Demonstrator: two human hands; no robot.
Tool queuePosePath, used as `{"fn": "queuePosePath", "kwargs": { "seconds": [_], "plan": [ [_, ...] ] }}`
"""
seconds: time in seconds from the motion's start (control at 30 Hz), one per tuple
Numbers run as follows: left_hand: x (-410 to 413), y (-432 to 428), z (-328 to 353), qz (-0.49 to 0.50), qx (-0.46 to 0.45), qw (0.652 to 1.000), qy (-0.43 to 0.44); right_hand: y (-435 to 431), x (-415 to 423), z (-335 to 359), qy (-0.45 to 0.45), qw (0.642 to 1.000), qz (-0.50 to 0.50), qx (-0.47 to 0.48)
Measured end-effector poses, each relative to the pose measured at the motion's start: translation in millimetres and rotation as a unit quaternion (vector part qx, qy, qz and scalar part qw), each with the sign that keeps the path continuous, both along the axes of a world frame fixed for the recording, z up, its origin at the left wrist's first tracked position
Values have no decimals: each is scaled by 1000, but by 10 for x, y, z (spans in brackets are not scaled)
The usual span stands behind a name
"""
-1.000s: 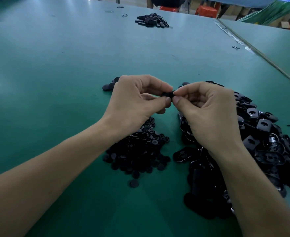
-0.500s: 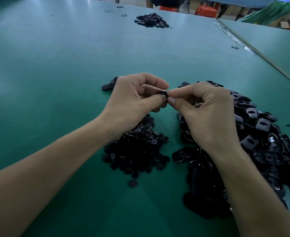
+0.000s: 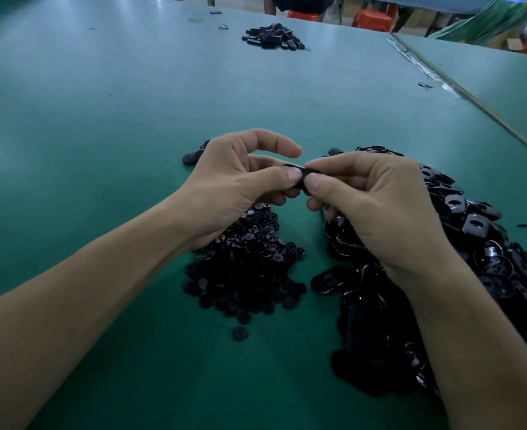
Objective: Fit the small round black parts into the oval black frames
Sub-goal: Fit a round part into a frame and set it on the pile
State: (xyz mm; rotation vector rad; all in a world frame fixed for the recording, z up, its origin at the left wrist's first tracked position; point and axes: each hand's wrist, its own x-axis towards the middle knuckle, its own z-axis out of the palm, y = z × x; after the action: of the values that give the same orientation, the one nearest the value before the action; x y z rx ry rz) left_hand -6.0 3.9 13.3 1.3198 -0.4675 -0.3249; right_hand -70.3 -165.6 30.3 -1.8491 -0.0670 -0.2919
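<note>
We have the green table (image 3: 100, 125) spread wide around the heap of round parts (image 3: 246, 268), with bare surface to the left of that heap and beyond it, and the table's seam (image 3: 479, 103) well away to its far right. Just right of the heap, across a narrow strip of green, lies the larger heap of oval frames (image 3: 479, 262). Far beyond the heap sits another small dark pile (image 3: 271, 37). Above the heap's far edge our left hand (image 3: 234, 184) and right hand (image 3: 377, 203) meet, both equally near the work. Between them we hold one black piece (image 3: 306, 174). The left thumb and curled lower fingers pinch its left end while the left forefinger arches free above it. The right thumb and forefinger pinch its right end, with the other right fingers curled under. The piece lies edge-on to us, its long axis running left to right from one thumb tip to the other, so we judge that any pressing-in must go across that axis. We cannot tell whether a round part already sits in it. One stray round part (image 3: 240, 333) lies just on the near side of the heap.
</note>
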Motion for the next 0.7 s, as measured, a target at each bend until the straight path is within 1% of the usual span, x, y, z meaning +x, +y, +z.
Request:
{"fn": "queuePosePath", "kwargs": {
  "seconds": [0.1, 0.37, 0.7],
  "plan": [
    [-4, -1, -3, -3, 5, 1000, 1, -8, -10, 18, 13, 1000, 9, 17],
    [-1, -5, -27, -3, 15, 1000, 5, -8, -15, 30, 30, 999, 4, 22],
    [-7, 1, -41, 11, 70, 996, -50, -1, 7, -13, 27, 999, -30, 6]
  ]
}}
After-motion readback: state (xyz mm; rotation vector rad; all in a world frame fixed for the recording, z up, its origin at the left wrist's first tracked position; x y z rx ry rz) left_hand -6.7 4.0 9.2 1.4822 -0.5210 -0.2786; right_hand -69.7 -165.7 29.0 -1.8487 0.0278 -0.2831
